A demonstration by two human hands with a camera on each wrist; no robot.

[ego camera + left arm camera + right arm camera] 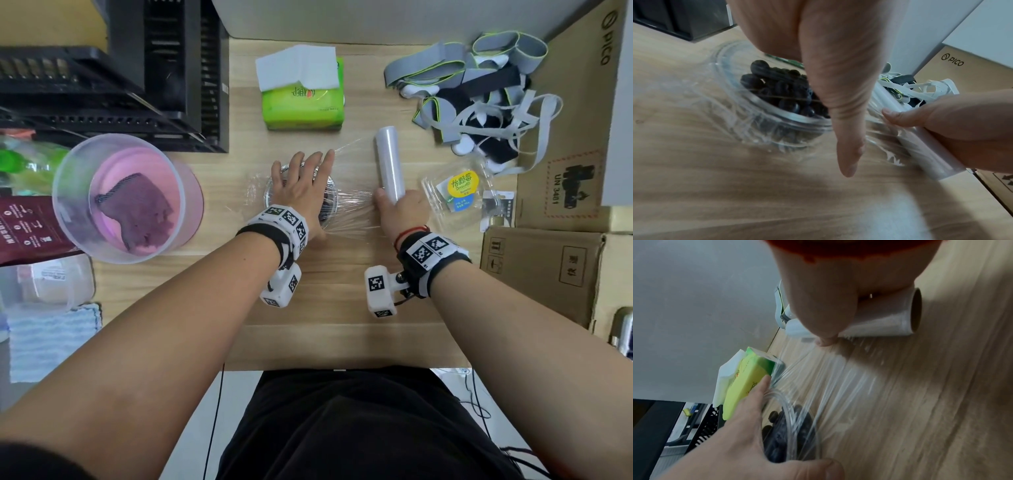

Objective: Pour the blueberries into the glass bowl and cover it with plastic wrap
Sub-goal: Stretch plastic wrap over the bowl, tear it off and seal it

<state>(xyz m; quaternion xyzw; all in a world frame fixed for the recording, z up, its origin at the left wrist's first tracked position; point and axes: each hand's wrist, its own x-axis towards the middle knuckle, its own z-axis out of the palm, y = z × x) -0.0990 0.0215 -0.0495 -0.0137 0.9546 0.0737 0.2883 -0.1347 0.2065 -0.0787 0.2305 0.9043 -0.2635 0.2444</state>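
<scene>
The glass bowl [774, 104] of blueberries [781, 91] sits mid-table under film; my left hand [301, 185] presses flat on it (fingers straight), my right hand [400, 209] grips the plastic wrap roll [388, 164]. I'd tear sharply, keeping tension.

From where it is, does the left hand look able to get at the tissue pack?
Probably yes. The left hand lies flat on the wrapped bowl, and the tissue pack sits just beyond its fingertips with bare table between.
</scene>
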